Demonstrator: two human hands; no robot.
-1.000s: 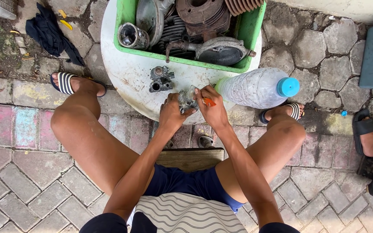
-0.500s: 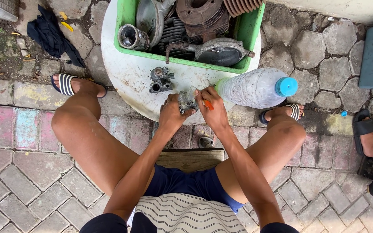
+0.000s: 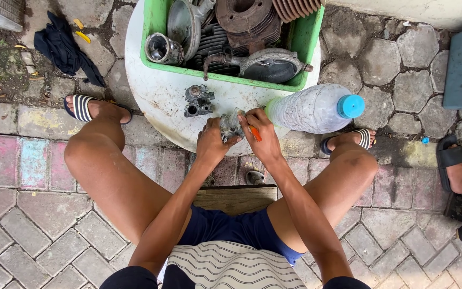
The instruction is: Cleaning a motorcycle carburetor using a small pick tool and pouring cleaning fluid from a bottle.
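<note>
- a small grey metal part (image 3: 230, 126) is gripped in the closed left hand (image 3: 211, 143) at the near edge of the round white table (image 3: 151, 96), held just in front of the knuckles.
- the right hand (image 3: 263, 138) is closed around an orange-handled tool (image 3: 254, 132), whose tip is set against the part from the right side.
- compared with half a second ago, hardly any change is seen: both hands are kept on the part in the same spot.
- the part is seen as dull grey, irregular and partly hidden by fingers; a similar metal piece (image 3: 198, 100) lies just beyond it, and a clear plastic bottle (image 3: 311, 108) with a blue cap lies near the right hand.
</note>
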